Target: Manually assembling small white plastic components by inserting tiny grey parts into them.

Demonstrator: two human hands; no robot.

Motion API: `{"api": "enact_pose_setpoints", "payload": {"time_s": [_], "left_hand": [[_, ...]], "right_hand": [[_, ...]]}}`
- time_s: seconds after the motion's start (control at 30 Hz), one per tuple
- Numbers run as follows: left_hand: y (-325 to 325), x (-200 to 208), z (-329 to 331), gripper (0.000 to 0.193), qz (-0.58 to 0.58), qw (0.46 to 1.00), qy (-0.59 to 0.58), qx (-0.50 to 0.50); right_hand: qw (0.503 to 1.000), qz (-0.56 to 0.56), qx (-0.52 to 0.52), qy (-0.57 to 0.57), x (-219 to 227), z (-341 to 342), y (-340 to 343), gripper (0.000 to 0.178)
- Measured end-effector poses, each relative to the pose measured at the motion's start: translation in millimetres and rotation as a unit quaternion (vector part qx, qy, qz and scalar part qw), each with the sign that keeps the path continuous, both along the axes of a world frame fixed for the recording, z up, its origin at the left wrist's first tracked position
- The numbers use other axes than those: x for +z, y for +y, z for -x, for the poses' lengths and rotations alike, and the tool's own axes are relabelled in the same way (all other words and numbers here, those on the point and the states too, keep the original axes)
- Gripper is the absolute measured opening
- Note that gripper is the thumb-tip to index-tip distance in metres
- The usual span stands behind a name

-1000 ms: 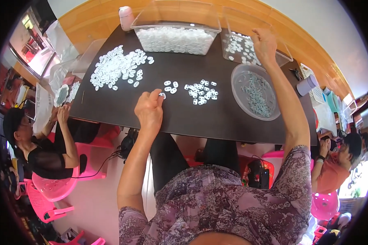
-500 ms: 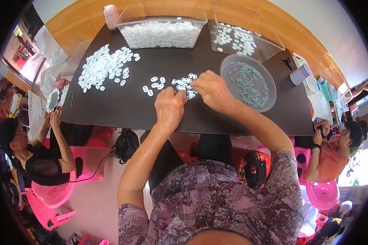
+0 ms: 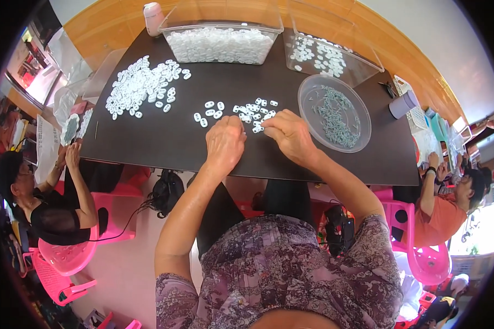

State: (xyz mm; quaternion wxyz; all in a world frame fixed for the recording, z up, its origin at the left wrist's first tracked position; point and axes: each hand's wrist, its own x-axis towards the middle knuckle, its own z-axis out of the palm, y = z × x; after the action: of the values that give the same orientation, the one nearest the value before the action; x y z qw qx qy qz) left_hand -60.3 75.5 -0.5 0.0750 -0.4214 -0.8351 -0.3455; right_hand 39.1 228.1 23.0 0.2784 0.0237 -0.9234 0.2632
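Observation:
My left hand (image 3: 225,141) rests low over the dark table with its fingers curled together; what they hold, if anything, is hidden. Across a small gap, my right hand (image 3: 289,134) has thumb and forefinger drawn together at the edge of a cluster of small white plastic pieces (image 3: 250,115). Whether a piece is between its fingertips is too small to tell. Several loose white oval pieces with two holes (image 3: 209,112) lie just beyond my left hand. Right of my right hand stands a round clear tub (image 3: 366,129) holding small grey-green screws (image 3: 337,118).
A large heap of white oval pieces (image 3: 142,88) covers the table's left. At the back are a full clear bin (image 3: 277,34) and a sparsely filled one (image 3: 368,74). A pink bottle (image 3: 153,19) and a lidded grey-purple cup (image 3: 403,102) stand there. People sit at both sides.
My right hand has come down and nearer, from above the cluster to its near right edge. My left hand has shifted slightly, its fingers still curled. The view has moved slightly.

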Motion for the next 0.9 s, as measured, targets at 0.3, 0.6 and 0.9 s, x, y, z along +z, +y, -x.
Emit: {"api": "enact_pose_setpoints", "payload": {"time_s": [0.3,0.6,0.9], "left_hand": [[-24,3,-15,0.009,-0.306,0.815,-0.493,-0.003],[-33,12,-40,0.005,-0.448,0.721,-0.528,0.029],[-43,10,-50,0.010,-0.445,0.723,-0.527,0.036]], "right_hand": [[0.963,0.266,-0.004,-0.045,-7,-4,-40,0.012],[0.965,0.258,0.003,-0.053,-4,-4,-72,0.009],[0.926,0.373,0.018,-0.059,-14,-5,-80,0.005]]}}
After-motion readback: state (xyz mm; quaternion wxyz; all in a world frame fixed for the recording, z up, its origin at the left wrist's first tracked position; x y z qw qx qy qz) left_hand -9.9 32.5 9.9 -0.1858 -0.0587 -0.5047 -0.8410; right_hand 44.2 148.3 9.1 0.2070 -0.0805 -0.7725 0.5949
